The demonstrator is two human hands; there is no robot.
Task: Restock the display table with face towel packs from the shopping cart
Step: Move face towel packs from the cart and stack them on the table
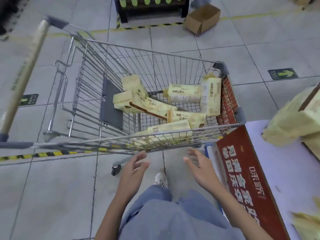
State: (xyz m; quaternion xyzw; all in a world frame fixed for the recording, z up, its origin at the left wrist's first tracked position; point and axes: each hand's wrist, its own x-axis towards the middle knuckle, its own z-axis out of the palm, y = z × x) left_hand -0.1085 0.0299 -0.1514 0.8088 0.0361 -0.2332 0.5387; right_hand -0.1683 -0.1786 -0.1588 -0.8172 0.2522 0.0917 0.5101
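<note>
Left hand (134,168) fingers (141,157): spread, loosely bent, holding nothing. Right hand (200,168) is the same, open and empty. Both hover just outside the cart (103,142), below its near rim.

Packs (170,129) lie loose on the cart floor: one flat against the near rim, several mid-floor, two at the far right corner, one of those upright.

Worktop (285,170) sits just beside the cart's right end, with a yellow pile (290,122) at its far edge.

My read: the step is the reach-in. Lift both hands over the near rim and take the near-rim pack first. Grip across the long sides, since the wrap looks slippery. Lift clear of the wire before swinging right.
</note>
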